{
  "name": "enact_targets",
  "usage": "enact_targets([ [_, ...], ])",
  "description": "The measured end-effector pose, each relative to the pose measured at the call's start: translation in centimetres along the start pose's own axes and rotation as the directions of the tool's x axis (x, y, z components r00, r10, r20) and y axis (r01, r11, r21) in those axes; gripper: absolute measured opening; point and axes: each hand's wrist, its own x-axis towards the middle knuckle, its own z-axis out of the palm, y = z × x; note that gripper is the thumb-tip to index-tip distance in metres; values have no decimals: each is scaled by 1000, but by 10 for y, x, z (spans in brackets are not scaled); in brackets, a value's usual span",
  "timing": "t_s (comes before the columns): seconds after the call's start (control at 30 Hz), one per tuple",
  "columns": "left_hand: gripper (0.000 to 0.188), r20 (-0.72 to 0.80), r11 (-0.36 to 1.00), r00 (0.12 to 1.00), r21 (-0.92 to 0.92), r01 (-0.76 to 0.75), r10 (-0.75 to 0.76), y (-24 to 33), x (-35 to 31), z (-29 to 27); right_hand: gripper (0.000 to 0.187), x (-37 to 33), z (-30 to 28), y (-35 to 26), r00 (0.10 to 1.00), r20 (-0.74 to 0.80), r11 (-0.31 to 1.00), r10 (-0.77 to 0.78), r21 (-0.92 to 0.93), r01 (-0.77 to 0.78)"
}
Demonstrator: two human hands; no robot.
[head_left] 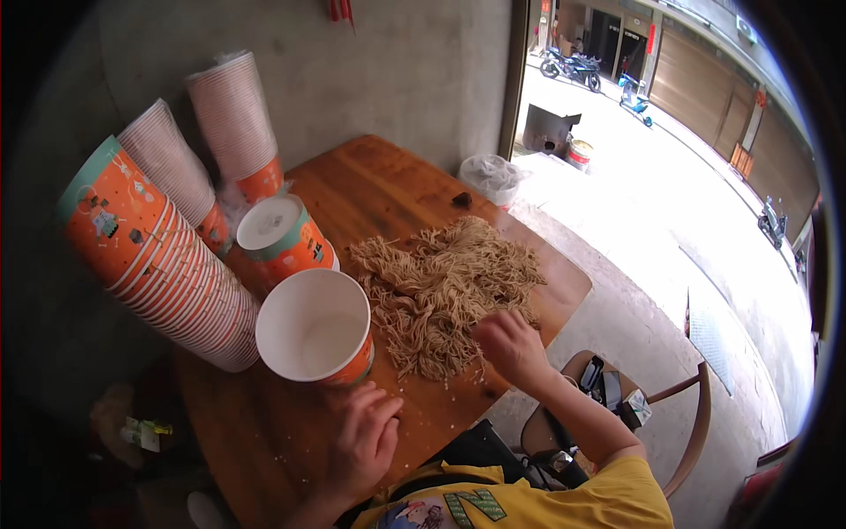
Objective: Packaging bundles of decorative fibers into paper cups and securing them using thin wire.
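A large heap of light-brown noodles (445, 291) lies loose on the wooden table (264, 441). At the heap's near right edge is my right hand (511, 348), its fingers bunched together; whether strands are between them is hidden. A white-lined orange paper bucket (315, 326) stands upright left of the noodles, and nothing shows inside it. Just in front of its base rests my left hand (366, 436), fingers loosely bent and apart, holding nothing. Behind that bucket stands a lidded orange paper bucket (278, 234).
A tall leaning stack of orange buckets (159, 256) stands at the left, with wrapped stacks of white paper cups (231, 110) behind. A plastic-lined bin (492, 176) sits past the far edge. A wooden chair (692, 423) holding small items is at the right. Motorbikes (571, 69) stand outside.
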Motion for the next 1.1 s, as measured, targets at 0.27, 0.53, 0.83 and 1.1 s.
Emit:
enact_targets([
  [0.27, 26, 17, 992, 999, -118, 50, -48, -8, -10, 17, 11, 24, 14, 48, 958, 92, 956, 270, 95, -279],
  [0.53, 25, 111, 847, 945, -422, 325, -307, 3, 14, 18, 9, 48, -10, -12, 617, 629, -118, 473, 739, -663],
  [0.83, 36, 305, 0, 849, -941, 338, -432, -10, 82, 54, 16, 79, -22, -53, 724, 554, 131, 411, 750, -648],
  [1.1, 24, 536, 107, 770, -793, 600, -346, -35, 51, 87, 8, 84, -10, -32, 702, 550, 119, 452, 743, -659],
])
